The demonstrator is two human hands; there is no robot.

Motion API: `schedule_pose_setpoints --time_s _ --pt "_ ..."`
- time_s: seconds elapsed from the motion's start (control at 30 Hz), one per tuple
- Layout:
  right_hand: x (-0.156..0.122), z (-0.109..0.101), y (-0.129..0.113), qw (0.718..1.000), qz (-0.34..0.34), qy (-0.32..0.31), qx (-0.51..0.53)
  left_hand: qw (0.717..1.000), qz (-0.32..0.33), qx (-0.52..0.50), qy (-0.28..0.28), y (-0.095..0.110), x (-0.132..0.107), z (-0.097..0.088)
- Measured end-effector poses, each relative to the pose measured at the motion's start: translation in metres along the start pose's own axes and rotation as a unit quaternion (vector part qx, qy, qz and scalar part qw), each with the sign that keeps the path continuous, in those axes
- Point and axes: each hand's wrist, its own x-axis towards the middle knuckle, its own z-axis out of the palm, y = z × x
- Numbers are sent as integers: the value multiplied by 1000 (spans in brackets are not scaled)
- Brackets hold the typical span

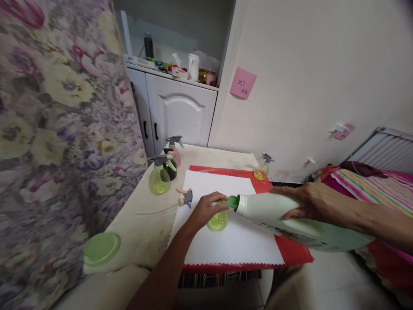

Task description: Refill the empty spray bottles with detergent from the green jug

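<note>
My left hand (210,209) is closed round the neck of a small yellow-green spray bottle (219,222), which stands upright on a white scallop-edged sheet (240,249). In my right hand (309,200) is a large pale green detergent jug (267,204), tipped nearly level. Its green pouring spout points left, right at the bottle's mouth. My left fingers partly hide that mouth, so I cannot tell whether liquid is flowing. Left of the sheet lies a loose grey and peach spray head (185,199) with its long tube trailing across the table.
Several spray bottles stand at the back left, including a green one (159,181) and a pink one (174,155). Another yellow spray bottle (262,168) is at the back right. A green lid (101,249) lies front left. Beneath the white sheet is a red cover (292,252).
</note>
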Motion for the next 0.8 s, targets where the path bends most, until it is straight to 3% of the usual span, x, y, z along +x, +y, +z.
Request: schedule_pose_setpoints --time_s 0.8 --pt "2 -1 -1 1000 10 -5 -8 1000 -1 2 3 -3 1 1"
